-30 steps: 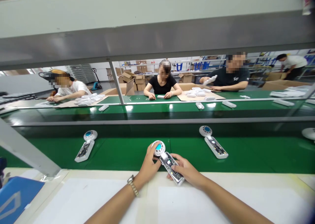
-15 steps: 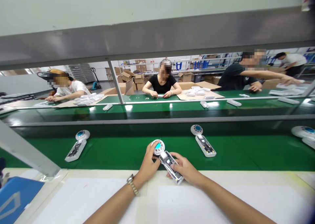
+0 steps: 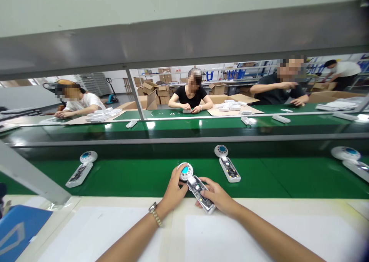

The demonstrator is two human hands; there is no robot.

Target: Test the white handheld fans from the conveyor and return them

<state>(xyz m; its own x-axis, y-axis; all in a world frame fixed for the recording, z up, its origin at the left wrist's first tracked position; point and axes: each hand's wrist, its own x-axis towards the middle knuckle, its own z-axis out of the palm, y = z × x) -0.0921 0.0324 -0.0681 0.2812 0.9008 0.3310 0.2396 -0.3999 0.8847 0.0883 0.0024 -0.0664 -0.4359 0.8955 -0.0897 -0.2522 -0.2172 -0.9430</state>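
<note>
Between my two hands is a white handheld device (image 3: 198,191) with a round head, a blue centre and an uncovered body that shows its circuit board. My left hand (image 3: 175,187) closes on the round head, fingers over its edge. Gripping the body from the right is my right hand (image 3: 216,194), its thumb on the circuit board. The device is tilted over the near edge of the green belt (image 3: 161,189). Similar open devices lie on this belt: one to the left (image 3: 82,169), one to the right (image 3: 229,164) and one at the far right (image 3: 351,160).
White paper sheets (image 3: 259,235) cover the bench before me, with a blue folder (image 3: 23,231) at left. A slanted post (image 3: 31,173) stands beside it. Across a second belt (image 3: 173,127), co-workers sit by piles of white parts (image 3: 230,105). A shelf (image 3: 184,35) hangs overhead.
Devices on the near belt have shifted left, while white parts on the far belt have shifted right. My hands hold the device almost still. The co-worker at right has drawn an arm back.
</note>
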